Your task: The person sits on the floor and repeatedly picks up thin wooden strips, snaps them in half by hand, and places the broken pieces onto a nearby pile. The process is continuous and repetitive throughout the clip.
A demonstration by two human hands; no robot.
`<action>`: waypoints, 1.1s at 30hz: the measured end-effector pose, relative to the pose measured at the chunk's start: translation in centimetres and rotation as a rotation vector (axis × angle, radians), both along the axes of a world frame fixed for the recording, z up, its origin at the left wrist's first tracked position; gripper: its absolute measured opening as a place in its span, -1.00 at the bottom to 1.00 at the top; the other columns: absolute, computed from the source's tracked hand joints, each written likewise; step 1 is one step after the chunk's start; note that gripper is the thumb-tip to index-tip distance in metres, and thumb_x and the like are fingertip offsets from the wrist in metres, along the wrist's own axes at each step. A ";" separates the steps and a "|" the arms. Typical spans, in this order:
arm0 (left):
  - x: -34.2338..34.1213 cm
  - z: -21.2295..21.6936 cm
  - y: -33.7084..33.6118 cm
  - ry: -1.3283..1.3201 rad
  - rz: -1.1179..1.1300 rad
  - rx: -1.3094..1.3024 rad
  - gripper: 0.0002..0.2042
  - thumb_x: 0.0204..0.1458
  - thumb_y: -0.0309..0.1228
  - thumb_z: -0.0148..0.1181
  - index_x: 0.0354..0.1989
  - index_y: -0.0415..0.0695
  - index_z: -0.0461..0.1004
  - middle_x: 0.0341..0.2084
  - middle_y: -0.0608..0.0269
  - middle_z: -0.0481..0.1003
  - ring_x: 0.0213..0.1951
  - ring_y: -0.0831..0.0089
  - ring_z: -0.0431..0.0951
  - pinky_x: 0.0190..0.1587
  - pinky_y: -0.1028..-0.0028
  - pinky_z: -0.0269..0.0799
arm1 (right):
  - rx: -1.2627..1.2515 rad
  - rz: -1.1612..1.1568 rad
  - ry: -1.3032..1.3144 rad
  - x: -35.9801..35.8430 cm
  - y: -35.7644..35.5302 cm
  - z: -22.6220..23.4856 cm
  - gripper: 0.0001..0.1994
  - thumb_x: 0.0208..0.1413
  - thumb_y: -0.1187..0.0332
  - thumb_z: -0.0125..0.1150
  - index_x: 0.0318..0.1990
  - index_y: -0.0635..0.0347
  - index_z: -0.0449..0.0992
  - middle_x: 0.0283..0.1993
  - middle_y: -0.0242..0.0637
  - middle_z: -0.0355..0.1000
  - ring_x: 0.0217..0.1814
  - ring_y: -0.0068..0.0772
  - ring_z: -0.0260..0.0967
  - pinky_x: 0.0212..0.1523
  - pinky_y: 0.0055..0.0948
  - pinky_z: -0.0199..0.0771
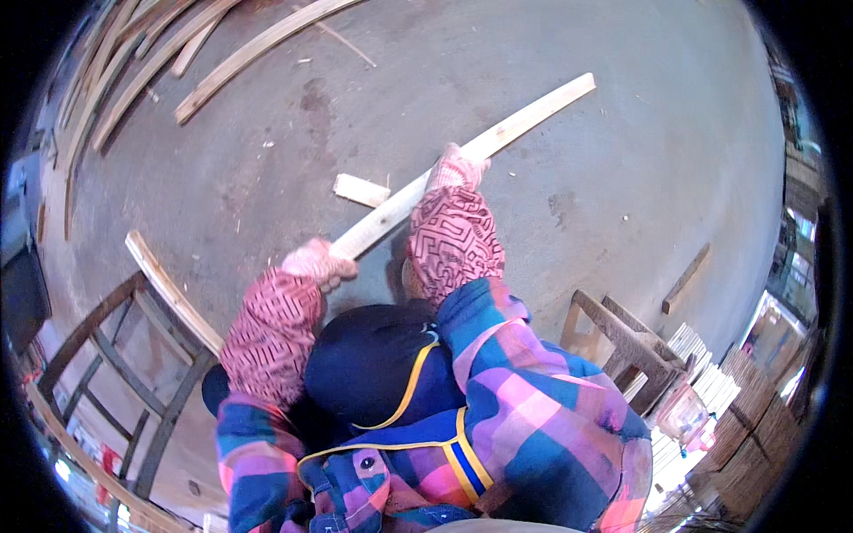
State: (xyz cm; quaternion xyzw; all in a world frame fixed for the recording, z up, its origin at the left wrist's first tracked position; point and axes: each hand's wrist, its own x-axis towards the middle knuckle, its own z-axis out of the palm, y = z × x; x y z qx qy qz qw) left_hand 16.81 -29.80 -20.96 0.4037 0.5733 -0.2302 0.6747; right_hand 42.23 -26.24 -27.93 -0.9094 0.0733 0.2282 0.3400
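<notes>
A long pale wooden strip slants up to the right in front of me, above the grey floor. My left hand, in what looks like a pale pink glove, is closed at the strip's near left end. Farther along, about the strip's middle, my right hand is wrapped round it, also in pale pink. Patterned sleeve covers reach up both forearms. Just beyond the strip, between my hands, a short wooden offcut lies on the floor.
Several long wooden strips lie at the far left. A slatted wooden frame stands near left, with another strip beside it. At the near right are a low wooden stand, stacked boards and a loose stick.
</notes>
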 end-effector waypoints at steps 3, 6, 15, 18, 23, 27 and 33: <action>-0.5 -1.2 -2.8 0.148 0.019 -0.028 -0.79 -0.32 -0.28 0.35 -0.56 -0.14 0.52 -0.79 0.37 0.38 -0.74 0.58 0.33 -0.70 0.52 0.19 | -0.059 0.045 0.057 -1.4 -0.3 -0.5 -0.40 -0.11 0.36 0.19 0.11 0.35 0.15 -0.08 0.16 0.39 -0.10 0.04 0.46 -0.04 -0.16 0.47; -0.1 -0.5 -4.8 0.226 -0.184 0.027 -0.61 -0.26 -0.09 0.32 -0.32 -0.13 0.59 -0.49 0.12 0.57 -0.36 0.26 0.59 -0.28 0.31 0.48 | -0.196 0.084 0.034 -0.9 -1.4 -3.3 -0.42 -0.10 0.36 0.17 0.12 0.33 0.16 -0.04 0.17 0.39 0.00 0.07 0.43 0.06 -0.15 0.41; -0.2 -0.2 -2.1 0.219 -0.334 0.088 -0.51 -0.17 0.01 0.23 -0.10 -0.03 0.53 -0.25 0.05 0.56 -0.16 0.15 0.57 -0.09 0.24 0.45 | 0.070 0.181 0.006 -0.5 -2.0 -4.6 -0.56 -0.09 0.31 0.21 -0.07 0.36 0.31 -0.28 -0.06 0.47 -0.31 -0.16 0.48 -0.29 -0.24 0.49; 0.7 -1.3 -1.9 0.134 -0.395 0.195 -0.46 -0.21 0.08 0.22 -0.08 -0.01 0.52 -0.24 0.06 0.56 -0.16 0.14 0.57 -0.12 0.24 0.46 | 0.206 0.310 -0.019 3.4 -3.5 -4.9 -0.58 -0.16 0.27 0.30 -0.17 0.34 0.39 -0.36 -0.16 0.46 -0.38 -0.26 0.45 -0.37 -0.31 0.46; 2.0 -0.6 -2.2 0.127 -0.199 0.171 -0.45 -0.26 0.07 0.27 -0.12 -0.03 0.53 -0.37 0.16 0.58 -0.31 0.27 0.59 -0.26 0.32 0.48 | 0.065 0.218 -0.222 2.9 1.4 -2.1 -0.54 -0.21 0.21 0.37 -0.19 0.35 0.43 -0.39 -0.12 0.46 -0.41 -0.24 0.44 -0.36 -0.25 0.44; -0.6 -1.0 -3.9 0.115 0.133 0.036 -0.61 -0.26 -0.16 0.38 -0.28 -0.14 0.53 -0.62 0.31 0.49 -0.58 0.47 0.48 -0.53 0.45 0.37 | 0.324 0.208 -0.096 5.9 4.3 2.9 -0.53 -0.18 0.17 0.34 -0.20 0.37 0.43 -0.39 -0.08 0.46 -0.42 -0.19 0.43 -0.35 -0.24 0.40; 0.1 -0.5 -2.2 -0.097 0.659 0.066 -0.72 -0.22 -0.33 0.40 -0.40 -0.18 0.45 -0.70 0.32 0.40 -0.74 0.54 0.33 -0.69 0.48 0.27 | 0.945 0.380 0.100 5.4 -1.0 -4.1 -0.37 -0.33 0.28 0.24 -0.03 0.45 0.27 -0.05 0.00 0.38 -0.02 -0.14 0.38 -0.01 -0.33 0.39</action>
